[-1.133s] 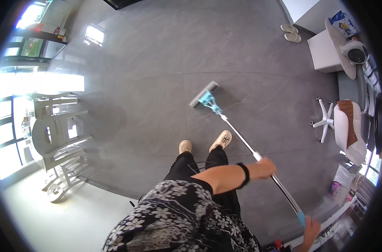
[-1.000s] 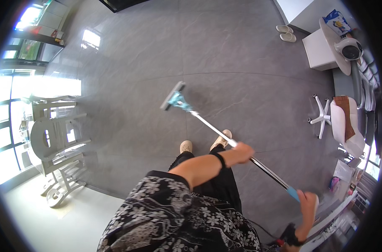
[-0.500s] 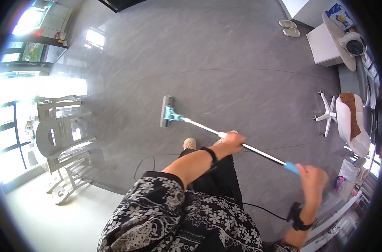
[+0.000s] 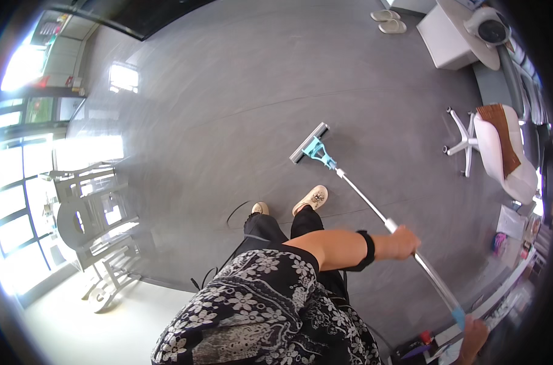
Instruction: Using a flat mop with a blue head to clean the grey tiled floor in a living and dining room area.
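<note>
A sponge mop [image 4: 318, 151] with a grey head, light blue bracket and white-silver pole reaches across the floor in front of me. Its head rests slantwise on the grey tiles, beyond my feet. My left hand [image 4: 404, 242] is closed around the middle of the pole, just below a white collar. At the lower right, my right hand [image 4: 473, 336] grips the pole's upper end by the light blue handle. A black band circles my left wrist. The right forearm is mostly outside the picture.
My beige clogs [image 4: 313, 198] stand near the mop head, with a dark thin cord [image 4: 233, 213] beside them. To the right are a white swivel chair [image 4: 498, 146] and a white cabinet [image 4: 445, 42]. White slippers [image 4: 392, 26] lie far right. Pale wooden chairs [image 4: 82, 222] stand left.
The mop head has swung right and slightly farther away, turning at a slant. Both hands have moved right and nearer with the pole. My right shoe now shows fully.
</note>
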`<state>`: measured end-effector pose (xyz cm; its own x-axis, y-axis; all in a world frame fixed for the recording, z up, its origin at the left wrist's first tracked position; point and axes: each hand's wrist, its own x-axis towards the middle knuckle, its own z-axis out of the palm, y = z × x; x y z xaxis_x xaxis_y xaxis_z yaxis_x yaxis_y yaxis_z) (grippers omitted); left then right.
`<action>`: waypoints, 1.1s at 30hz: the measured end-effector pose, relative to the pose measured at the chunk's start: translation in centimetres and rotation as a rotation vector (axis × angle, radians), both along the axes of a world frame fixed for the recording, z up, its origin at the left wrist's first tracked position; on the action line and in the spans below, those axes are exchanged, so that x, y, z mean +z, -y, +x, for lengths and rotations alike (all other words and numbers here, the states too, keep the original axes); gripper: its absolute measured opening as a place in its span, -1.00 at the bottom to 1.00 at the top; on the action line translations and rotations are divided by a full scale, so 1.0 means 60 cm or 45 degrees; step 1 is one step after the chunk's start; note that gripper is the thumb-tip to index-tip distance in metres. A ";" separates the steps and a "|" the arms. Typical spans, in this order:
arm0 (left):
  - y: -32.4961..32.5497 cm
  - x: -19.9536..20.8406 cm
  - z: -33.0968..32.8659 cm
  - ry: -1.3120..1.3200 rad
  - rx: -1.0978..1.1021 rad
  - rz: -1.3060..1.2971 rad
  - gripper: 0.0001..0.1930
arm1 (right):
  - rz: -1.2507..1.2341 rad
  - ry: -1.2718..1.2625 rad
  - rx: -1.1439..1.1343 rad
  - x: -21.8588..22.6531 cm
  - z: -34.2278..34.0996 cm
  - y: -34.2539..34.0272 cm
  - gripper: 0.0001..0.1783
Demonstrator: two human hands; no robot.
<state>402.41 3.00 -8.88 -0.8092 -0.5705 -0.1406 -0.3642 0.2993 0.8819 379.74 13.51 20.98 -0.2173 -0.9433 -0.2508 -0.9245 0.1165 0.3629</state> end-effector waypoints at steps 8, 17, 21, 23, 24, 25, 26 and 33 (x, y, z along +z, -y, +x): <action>-0.216 -0.081 -0.053 -0.107 -0.657 0.194 -0.83 | 0.658 0.603 -1.729 -0.027 0.062 -0.200 -0.58; -0.255 -0.133 0.028 0.247 -1.164 0.305 -0.74 | 0.345 0.919 -1.211 -0.257 0.022 -0.678 -0.70; -0.226 -0.174 0.106 0.434 -1.254 0.388 -0.69 | 0.339 1.300 -1.228 -0.326 0.087 -0.693 -0.81; -0.211 -0.171 0.135 0.397 -1.202 0.304 -0.72 | 0.211 1.374 -0.982 -0.331 0.121 -0.661 -0.79; -0.201 -0.171 0.143 0.388 -1.214 0.309 -0.72 | 0.308 1.218 -0.947 -0.338 0.134 -0.643 -0.73; -0.192 -0.173 0.158 0.400 -1.162 0.233 -0.76 | 0.411 1.067 -0.892 -0.349 0.145 -0.619 -0.66; -0.190 -0.184 0.171 0.406 -1.119 0.156 -0.80 | 0.507 0.910 -0.844 -0.359 0.160 -0.599 -0.60; -0.026 -0.217 0.284 0.425 -0.769 -0.027 -0.92 | 0.500 0.630 -0.943 -0.343 0.330 -0.241 -0.55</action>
